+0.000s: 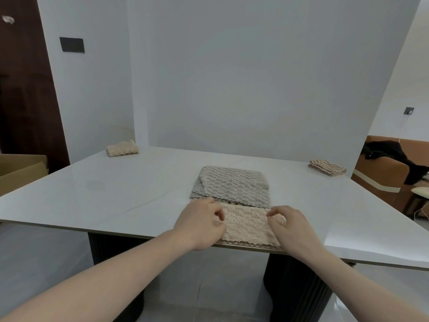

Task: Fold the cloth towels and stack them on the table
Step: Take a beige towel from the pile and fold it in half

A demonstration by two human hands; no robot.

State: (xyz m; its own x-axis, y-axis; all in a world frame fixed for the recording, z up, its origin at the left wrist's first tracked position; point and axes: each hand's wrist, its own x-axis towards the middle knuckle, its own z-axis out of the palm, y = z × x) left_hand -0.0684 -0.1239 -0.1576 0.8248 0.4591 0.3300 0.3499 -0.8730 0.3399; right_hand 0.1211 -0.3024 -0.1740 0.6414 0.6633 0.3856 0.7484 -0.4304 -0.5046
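A beige towel (pixel 248 225) lies folded in a strip at the near edge of the white table (pixel 116 194). My left hand (pixel 200 223) rests on its left end with fingers curled onto the cloth. At the strip's right end, my right hand (pixel 287 225) pinches the fabric. Just behind it lies a grey towel (pixel 234 185), loosely folded. A small folded beige towel (pixel 122 148) sits at the far left corner. A folded striped tan towel (pixel 326 167) sits at the far right edge.
A white wall stands right behind the table. A cardboard box (pixel 21 168) is at the left beside a dark door. An orange sofa (pixel 385 177) with a black garment on it is at the right.
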